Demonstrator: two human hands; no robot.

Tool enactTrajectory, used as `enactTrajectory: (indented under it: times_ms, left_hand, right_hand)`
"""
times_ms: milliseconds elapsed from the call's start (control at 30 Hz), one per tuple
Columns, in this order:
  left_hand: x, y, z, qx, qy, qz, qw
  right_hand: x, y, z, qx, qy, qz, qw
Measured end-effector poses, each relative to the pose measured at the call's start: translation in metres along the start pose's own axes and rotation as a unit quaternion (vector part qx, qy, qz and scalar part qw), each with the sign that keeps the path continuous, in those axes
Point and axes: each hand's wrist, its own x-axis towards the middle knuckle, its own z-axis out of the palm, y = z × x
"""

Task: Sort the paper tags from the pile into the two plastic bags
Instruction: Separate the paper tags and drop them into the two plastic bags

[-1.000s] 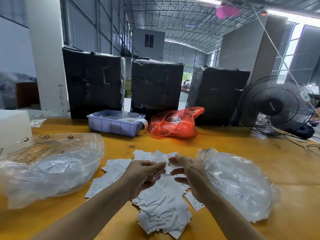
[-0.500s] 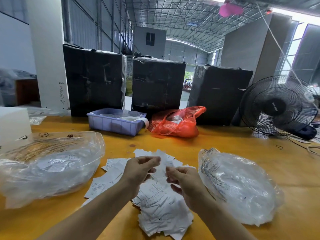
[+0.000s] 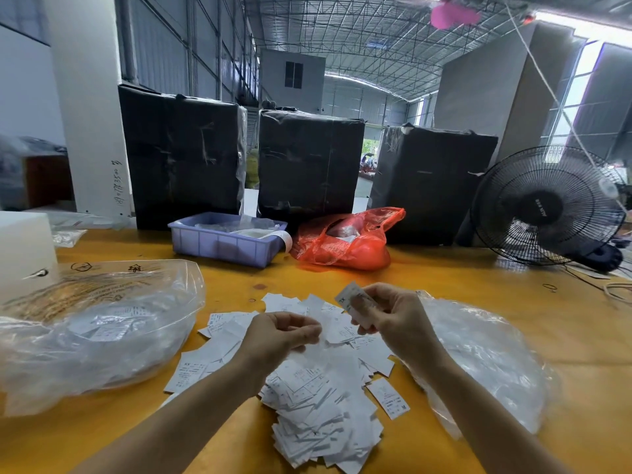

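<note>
Both hands hovered over the pile of paper tags (image 3: 318, 398) in the head view. Right hand (image 3: 393, 319) was pinching a small stack of tags (image 3: 354, 301), lifted and tilted up above the pile. Left hand (image 3: 280, 336) had its fingers curled in with the tips near the thumb, but I couldn't tell if it actually had a tag in there.

Around them: left clear bag (image 3: 95, 333) sat just beside the pile with some tags inside, right clear bag (image 3: 485, 364) on the other side, touching the pile's edge. Further back were a purple bin (image 3: 225, 242), a red plastic bag (image 3: 345, 241), three black wrapped boxes (image 3: 307, 165) and a fan (image 3: 547, 206).

Compared to half a second before, the right hand had come up higher with its tags, and the hands were further apart.

Room-wise, bare yellow table (image 3: 461, 285) lay open between the pile and the bin. Both forearms crossed the near edge of the pile.
</note>
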Motion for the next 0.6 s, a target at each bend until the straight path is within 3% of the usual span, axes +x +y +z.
enactTrajectory:
  times_ms: [267,600]
  left_hand:
    - [-0.002,0.001,0.001,0.068,-0.012,0.045,0.997]
    - [-0.005,0.007,0.000,0.050,-0.044,-0.001,0.998]
  right_hand:
    - [0.004,-0.010,0.003,-0.122,-0.030,-0.044,0.991]
    - [-0.004,0.002,-0.004,-0.110,-0.065,0.002,0.992]
